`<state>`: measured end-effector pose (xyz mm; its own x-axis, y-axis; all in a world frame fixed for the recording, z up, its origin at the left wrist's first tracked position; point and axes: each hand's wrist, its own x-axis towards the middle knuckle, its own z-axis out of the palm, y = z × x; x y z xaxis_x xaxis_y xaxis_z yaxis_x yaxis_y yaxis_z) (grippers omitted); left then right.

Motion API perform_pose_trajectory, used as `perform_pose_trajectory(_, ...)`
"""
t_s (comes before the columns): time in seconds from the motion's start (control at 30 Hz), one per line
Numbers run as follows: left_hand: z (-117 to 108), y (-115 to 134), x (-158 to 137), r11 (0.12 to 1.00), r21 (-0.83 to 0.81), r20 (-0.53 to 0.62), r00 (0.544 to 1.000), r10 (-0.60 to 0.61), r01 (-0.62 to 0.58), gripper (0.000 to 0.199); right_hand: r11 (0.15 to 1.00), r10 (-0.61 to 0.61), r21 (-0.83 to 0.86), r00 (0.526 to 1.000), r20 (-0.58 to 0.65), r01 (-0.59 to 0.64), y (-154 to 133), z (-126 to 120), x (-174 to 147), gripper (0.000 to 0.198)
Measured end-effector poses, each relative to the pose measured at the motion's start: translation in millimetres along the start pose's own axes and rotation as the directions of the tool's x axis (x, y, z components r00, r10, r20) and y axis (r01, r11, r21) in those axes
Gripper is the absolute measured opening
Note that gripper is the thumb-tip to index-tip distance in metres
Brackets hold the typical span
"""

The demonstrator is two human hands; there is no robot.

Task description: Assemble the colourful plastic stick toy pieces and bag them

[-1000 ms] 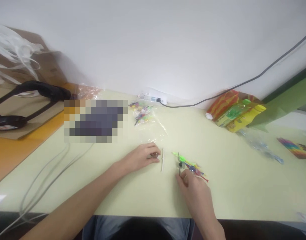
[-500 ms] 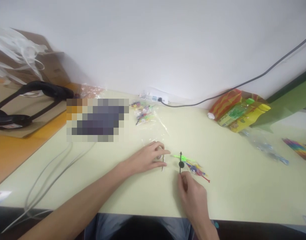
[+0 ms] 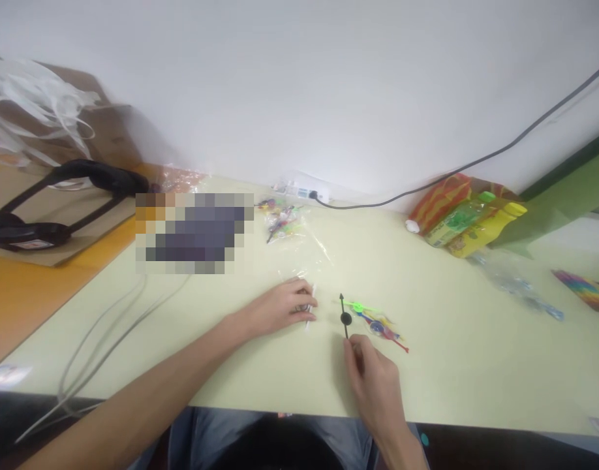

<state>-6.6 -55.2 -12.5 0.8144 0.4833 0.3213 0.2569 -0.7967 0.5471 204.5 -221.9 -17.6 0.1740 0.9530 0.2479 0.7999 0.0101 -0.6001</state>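
Note:
My right hand (image 3: 376, 375) is closed, pinching the lower end of a black arrow spinner (image 3: 346, 318). This spinner is a thin pointer with an arrow tip and a round disc at its middle, held upright above the table. To its left, my left hand (image 3: 284, 305) rests low over the table with curled fingers around a thin white stick-like piece (image 3: 310, 307), mostly covered by the fingers. Beside the black spinner lies a small pile of coloured arrow spinners (image 3: 378, 326) in green, blue, yellow and red.
More coloured spinners (image 3: 282, 219) lie in clear plastic at the back, near a white power strip (image 3: 307, 190). Snack packets and a green-capped bottle (image 3: 468, 219) stand at the back right. A blurred dark panel (image 3: 196, 234) and cables (image 3: 118, 326) occupy the left.
My left hand has shifted slightly left, and its fingers have drawn in around the white piece. My right hand has moved a little left with the black spinner, which now leans slightly left.

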Motion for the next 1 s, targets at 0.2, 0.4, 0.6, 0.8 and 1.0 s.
perform_pose_trajectory(0.2,-10,9,-3,0.996,0.084,-0.05,0.999,0.004,0.0,0.028,0.891,0.186,0.387,0.968,0.167,-0.238,-13,-9,0,0.035)
perform_pose_trajectory(0.4,-9,34,8,0.993,0.036,-0.173,0.977,0.121,-0.116,0.035,0.626,0.187,0.681,0.921,0.343,-0.38,-26,-1,9,0.037)
perform_pose_trajectory(0.6,3,43,11,0.983,0.043,-0.151,0.971,0.185,-0.18,0.025,0.638,0.108,0.685,0.921,0.373,-0.352,-26,5,8,0.036)
perform_pose_trajectory(0.8,8,50,12,0.967,0.067,-0.116,0.961,0.253,-0.246,0.027,0.662,0.03,0.697,0.939,0.343,-0.275,-24,4,3,0.039)
perform_pose_trajectory(1.0,15,51,12,0.954,0.121,-0.189,0.937,0.293,-0.274,0.017,0.719,0.063,0.644,0.947,0.315,-0.262,-25,4,0,0.036)
